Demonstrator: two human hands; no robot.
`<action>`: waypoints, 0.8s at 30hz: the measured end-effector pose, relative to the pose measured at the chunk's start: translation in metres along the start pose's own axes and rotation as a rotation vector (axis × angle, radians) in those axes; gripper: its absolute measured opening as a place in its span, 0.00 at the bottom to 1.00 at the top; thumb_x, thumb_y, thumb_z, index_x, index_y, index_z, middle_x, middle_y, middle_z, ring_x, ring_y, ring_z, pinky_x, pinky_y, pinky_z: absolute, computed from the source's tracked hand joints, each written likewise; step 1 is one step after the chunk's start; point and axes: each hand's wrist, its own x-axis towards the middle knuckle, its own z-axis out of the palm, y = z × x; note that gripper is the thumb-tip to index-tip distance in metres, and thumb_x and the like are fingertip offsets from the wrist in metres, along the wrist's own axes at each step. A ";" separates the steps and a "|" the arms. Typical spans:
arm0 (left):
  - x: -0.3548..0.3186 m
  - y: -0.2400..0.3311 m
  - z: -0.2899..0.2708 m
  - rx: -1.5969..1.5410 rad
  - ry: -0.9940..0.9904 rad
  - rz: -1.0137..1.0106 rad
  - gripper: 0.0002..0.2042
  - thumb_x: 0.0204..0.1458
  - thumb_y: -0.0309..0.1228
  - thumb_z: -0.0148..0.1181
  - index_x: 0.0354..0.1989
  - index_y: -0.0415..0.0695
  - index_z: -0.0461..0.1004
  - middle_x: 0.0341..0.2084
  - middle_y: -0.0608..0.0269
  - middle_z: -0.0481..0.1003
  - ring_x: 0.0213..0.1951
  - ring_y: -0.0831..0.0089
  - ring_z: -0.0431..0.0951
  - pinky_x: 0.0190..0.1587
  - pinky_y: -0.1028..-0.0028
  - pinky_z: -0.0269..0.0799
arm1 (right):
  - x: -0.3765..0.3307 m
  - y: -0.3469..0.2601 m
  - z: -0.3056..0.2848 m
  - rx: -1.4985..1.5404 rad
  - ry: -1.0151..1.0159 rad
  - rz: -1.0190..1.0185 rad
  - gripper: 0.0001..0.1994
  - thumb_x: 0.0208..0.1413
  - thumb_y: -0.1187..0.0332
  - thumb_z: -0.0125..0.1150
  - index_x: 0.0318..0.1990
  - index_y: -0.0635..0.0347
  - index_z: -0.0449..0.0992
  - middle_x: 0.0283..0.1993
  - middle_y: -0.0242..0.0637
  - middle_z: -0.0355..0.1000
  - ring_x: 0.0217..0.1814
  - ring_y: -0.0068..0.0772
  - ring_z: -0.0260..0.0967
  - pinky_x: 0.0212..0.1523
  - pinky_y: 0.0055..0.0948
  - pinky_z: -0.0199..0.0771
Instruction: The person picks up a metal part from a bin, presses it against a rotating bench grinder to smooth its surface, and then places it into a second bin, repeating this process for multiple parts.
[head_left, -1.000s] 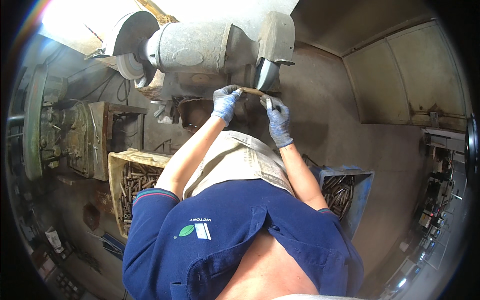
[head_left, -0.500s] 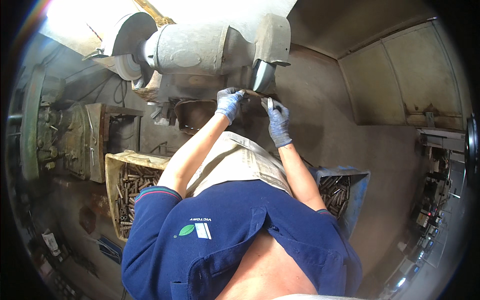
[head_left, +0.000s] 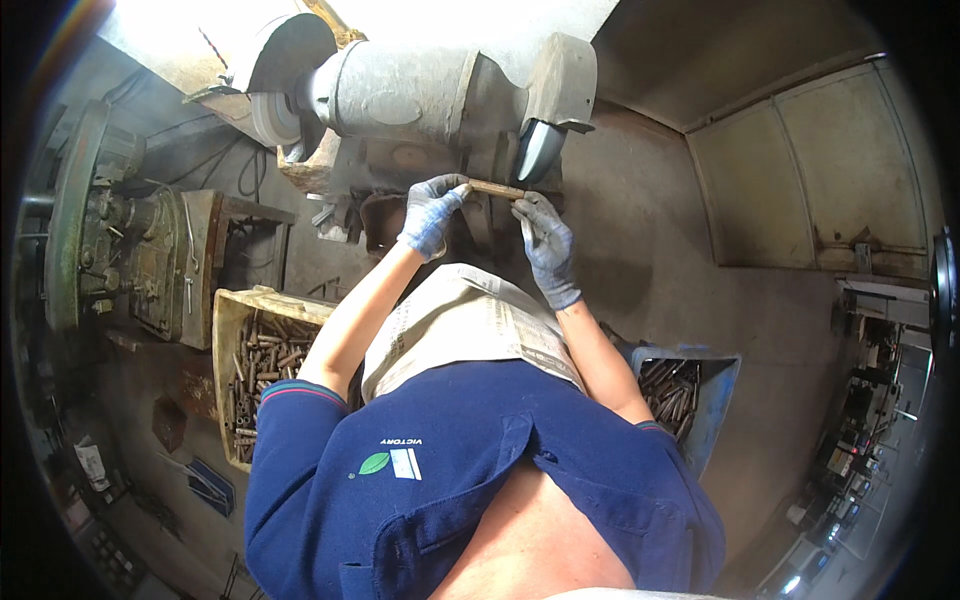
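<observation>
A slim brownish metal rod point(head_left: 496, 188) is held level between my two gloved hands. My left hand point(head_left: 432, 213), in a blue and grey glove, pinches its left end. My right hand point(head_left: 545, 240), gloved the same way, grips the right end with its fingertips. Just beyond the rod stands a grey bench grinder point(head_left: 405, 92). Its right-hand grinding wheel point(head_left: 540, 152) shows below the guard, close to the rod's right end but apart from it. Another wheel point(head_left: 272, 118) is at the grinder's left side.
A yellowish bin point(head_left: 222, 370) of rusty metal rods stands at my left. A blue bin point(head_left: 722, 385) with similar pieces is at my right. Newspaper point(head_left: 470, 325) covers my lap. Further left is a heavy green machine point(head_left: 145, 260); metal panels point(head_left: 810, 180) line the far right.
My hands have drawn the rod back from the right wheel and moved slightly left and apart, so more of the rod shows. The view has shifted a little.
</observation>
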 end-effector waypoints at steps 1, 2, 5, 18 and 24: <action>-0.011 0.005 -0.001 -0.046 -0.031 0.033 0.06 0.53 0.24 0.56 0.37 0.35 0.73 0.28 0.59 0.76 0.28 0.73 0.77 0.34 0.75 0.75 | -0.001 -0.025 -0.003 -0.084 -0.024 -0.096 0.12 0.55 0.77 0.53 0.46 0.67 0.74 0.53 0.45 0.66 0.53 0.38 0.67 0.54 0.31 0.68; -0.020 0.013 0.002 -0.048 -0.068 0.031 0.06 0.53 0.24 0.56 0.37 0.34 0.73 0.29 0.58 0.76 0.28 0.72 0.78 0.35 0.74 0.75 | -0.003 -0.041 -0.007 -0.174 -0.038 -0.191 0.12 0.54 0.78 0.53 0.46 0.66 0.74 0.54 0.45 0.65 0.53 0.39 0.67 0.54 0.30 0.68; -0.039 0.026 0.008 -0.141 -0.152 0.046 0.08 0.53 0.26 0.56 0.38 0.34 0.72 0.28 0.56 0.76 0.27 0.70 0.78 0.30 0.74 0.75 | -0.010 -0.065 -0.018 -0.206 -0.043 -0.265 0.14 0.52 0.70 0.58 0.46 0.65 0.74 0.51 0.48 0.67 0.53 0.42 0.67 0.52 0.31 0.68; -0.038 0.050 0.037 -0.038 -0.126 -0.077 0.08 0.52 0.29 0.59 0.29 0.36 0.73 0.19 0.63 0.74 0.21 0.79 0.73 0.23 0.79 0.70 | -0.017 -0.072 -0.028 -0.114 0.023 -0.230 0.14 0.50 0.67 0.61 0.44 0.64 0.76 0.49 0.44 0.69 0.54 0.37 0.65 0.54 0.30 0.64; -0.030 0.038 0.038 -0.049 -0.117 -0.124 0.08 0.51 0.30 0.60 0.31 0.36 0.75 0.20 0.60 0.76 0.17 0.80 0.73 0.21 0.82 0.67 | -0.014 -0.063 -0.031 -0.132 0.068 -0.128 0.12 0.50 0.79 0.54 0.43 0.63 0.77 0.50 0.39 0.70 0.54 0.33 0.66 0.53 0.27 0.64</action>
